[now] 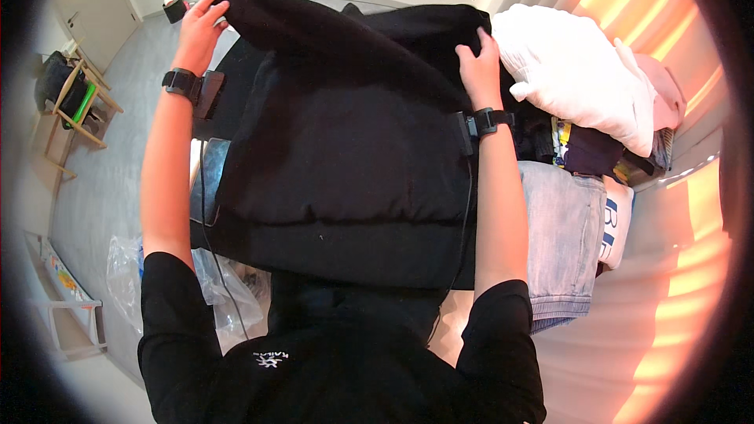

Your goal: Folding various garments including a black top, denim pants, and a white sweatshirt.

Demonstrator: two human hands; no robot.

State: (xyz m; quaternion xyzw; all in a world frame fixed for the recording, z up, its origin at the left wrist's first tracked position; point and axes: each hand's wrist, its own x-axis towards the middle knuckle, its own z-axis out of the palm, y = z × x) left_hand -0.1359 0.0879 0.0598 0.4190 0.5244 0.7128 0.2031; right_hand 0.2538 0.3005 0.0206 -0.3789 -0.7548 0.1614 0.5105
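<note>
A large black garment (338,141) of thick, soft cloth lies spread in front of me, its far edge raised and a diagonal fold running across it. At the far left corner, my left hand (203,30) is closed on the cloth, fingertips at the edge. Toward the far right corner, my right hand (481,71) grips the same garment, with some fingers hidden behind the fabric. Both arms reach straight ahead. The garment's exact kind cannot be made out. Each wrist wears a black strap with a small device and a cable.
On the right are a bulky white garment (577,71), a pink one (660,90), folded light-blue jeans (561,228) and other folded clothes. A clear plastic bag (236,298) lies at lower left. Beyond it stand a wooden chair (78,102) and a small bin (174,8). Curtains (675,283) hang at right.
</note>
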